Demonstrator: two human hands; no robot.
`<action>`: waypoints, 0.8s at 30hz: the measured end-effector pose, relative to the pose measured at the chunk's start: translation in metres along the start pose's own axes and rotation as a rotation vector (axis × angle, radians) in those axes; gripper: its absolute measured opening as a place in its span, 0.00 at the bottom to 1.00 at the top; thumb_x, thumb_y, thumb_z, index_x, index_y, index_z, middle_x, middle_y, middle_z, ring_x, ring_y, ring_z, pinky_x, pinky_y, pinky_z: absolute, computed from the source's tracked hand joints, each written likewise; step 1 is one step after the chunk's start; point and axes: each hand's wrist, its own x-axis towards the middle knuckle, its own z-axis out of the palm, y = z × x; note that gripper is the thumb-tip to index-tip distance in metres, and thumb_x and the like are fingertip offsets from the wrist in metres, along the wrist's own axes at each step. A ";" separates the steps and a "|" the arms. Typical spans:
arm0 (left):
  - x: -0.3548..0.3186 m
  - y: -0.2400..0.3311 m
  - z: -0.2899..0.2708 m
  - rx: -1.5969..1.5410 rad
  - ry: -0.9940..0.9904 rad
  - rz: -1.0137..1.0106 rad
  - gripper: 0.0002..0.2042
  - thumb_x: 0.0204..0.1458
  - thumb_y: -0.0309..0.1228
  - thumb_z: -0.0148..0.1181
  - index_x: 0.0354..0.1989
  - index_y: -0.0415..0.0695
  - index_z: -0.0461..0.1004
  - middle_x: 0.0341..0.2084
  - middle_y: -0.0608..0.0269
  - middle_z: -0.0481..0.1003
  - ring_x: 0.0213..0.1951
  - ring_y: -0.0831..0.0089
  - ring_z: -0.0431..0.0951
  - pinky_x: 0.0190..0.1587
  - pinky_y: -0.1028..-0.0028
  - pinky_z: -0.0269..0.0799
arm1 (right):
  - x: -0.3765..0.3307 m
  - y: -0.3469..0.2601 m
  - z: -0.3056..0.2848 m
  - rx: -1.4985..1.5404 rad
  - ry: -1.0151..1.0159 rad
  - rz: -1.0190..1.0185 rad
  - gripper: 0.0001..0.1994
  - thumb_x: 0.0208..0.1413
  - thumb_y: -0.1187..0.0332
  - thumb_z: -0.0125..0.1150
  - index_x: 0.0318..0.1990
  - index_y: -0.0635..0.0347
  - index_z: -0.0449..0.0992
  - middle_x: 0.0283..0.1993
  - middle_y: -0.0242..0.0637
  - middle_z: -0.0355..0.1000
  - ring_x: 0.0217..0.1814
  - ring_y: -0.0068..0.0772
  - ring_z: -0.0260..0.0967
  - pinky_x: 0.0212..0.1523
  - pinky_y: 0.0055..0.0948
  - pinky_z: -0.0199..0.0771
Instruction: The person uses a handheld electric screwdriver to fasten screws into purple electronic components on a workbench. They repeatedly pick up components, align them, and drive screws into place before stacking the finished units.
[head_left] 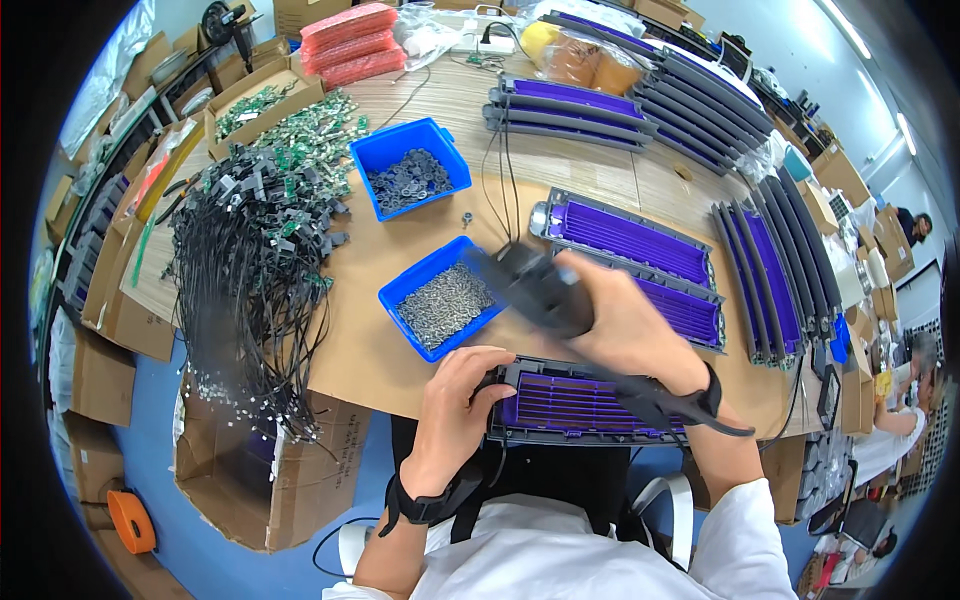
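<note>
My right hand (630, 315) is wrapped around a black power screwdriver (545, 292), its front end blurred at the right edge of a blue bin (408, 338) of small screws. A cord trails from the tool across my forearm. At the table's near edge lies a grey housing with purple slats (565, 408). My left hand (452, 412) grips its left end, thumb on the near side and fingers over the far corner. Two similar purple-slatted housings (630, 238) lie side by side just beyond the screwdriver.
Another blue bin (400, 145) holds dark round parts. Circuit boards with black cables (255, 220) are heaped at left, cables hanging over the edge above a cardboard box (310, 480). More housings stand in rows at back (700, 105) and right (780, 270). Pink bubble-wrap packs (350, 45) sit far left.
</note>
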 end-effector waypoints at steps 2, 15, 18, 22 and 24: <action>0.001 0.001 -0.002 -0.025 0.036 0.037 0.15 0.41 0.18 0.64 0.41 0.38 0.74 0.39 0.53 0.75 0.43 0.54 0.74 0.44 0.65 0.70 | 0.004 -0.005 -0.004 0.257 0.160 -0.063 0.23 0.39 0.76 0.71 0.46 0.64 0.70 0.26 0.33 0.71 0.30 0.15 0.66 0.32 0.21 0.68; 0.000 0.002 -0.006 -0.051 0.096 0.010 0.15 0.40 0.18 0.65 0.40 0.38 0.76 0.39 0.54 0.77 0.41 0.60 0.77 0.44 0.70 0.73 | 0.036 -0.008 0.043 0.795 0.499 -0.423 0.23 0.44 0.83 0.58 0.49 0.62 0.59 0.23 0.36 0.67 0.21 0.23 0.65 0.27 0.26 0.69; 0.002 0.003 -0.005 -0.061 0.099 0.023 0.15 0.40 0.18 0.65 0.40 0.38 0.76 0.39 0.53 0.77 0.40 0.59 0.77 0.43 0.70 0.73 | 0.039 -0.001 0.048 0.867 0.494 -0.447 0.23 0.46 0.83 0.63 0.49 0.64 0.62 0.25 0.33 0.71 0.25 0.17 0.67 0.25 0.17 0.66; 0.001 0.000 -0.004 -0.059 0.106 0.030 0.15 0.40 0.18 0.65 0.40 0.38 0.76 0.39 0.53 0.76 0.40 0.58 0.77 0.43 0.69 0.73 | 0.040 0.001 0.051 0.871 0.478 -0.442 0.22 0.46 0.84 0.62 0.50 0.64 0.62 0.25 0.34 0.71 0.25 0.18 0.68 0.26 0.18 0.68; 0.001 0.000 -0.005 -0.056 0.105 0.033 0.15 0.40 0.18 0.65 0.40 0.38 0.76 0.39 0.53 0.76 0.40 0.58 0.77 0.43 0.69 0.73 | 0.040 0.001 0.053 0.870 0.477 -0.434 0.22 0.46 0.84 0.62 0.49 0.64 0.62 0.25 0.34 0.71 0.25 0.19 0.68 0.25 0.19 0.68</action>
